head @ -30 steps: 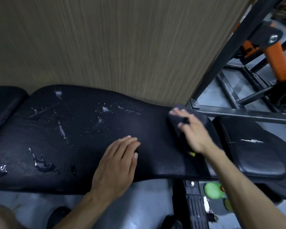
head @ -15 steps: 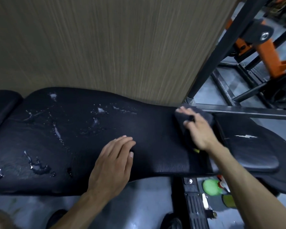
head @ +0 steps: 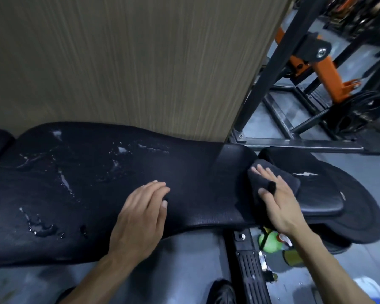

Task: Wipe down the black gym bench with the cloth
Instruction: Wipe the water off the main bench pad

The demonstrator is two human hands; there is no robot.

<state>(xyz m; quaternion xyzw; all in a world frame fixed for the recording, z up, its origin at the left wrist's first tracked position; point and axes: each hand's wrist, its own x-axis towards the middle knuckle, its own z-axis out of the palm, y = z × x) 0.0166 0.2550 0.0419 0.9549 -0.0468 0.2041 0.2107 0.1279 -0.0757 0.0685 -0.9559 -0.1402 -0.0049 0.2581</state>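
The black gym bench [head: 92,185] runs along the foot of a wood-grain wall panel [head: 130,62], with water droplets [head: 64,183] scattered over its left part. The left hand [head: 140,213] rests flat and relaxed on the bench's near edge, holding nothing. To its right, the right hand [head: 276,205] presses the dark cloth [head: 292,183] with straight fingers onto the bench's right end, where the long pad meets the seat pad [head: 316,194].

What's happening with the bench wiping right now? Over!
Right hand presses cloth flat on bench. Left hand flat, bracing. Puddles unwiped, nothing blocking.
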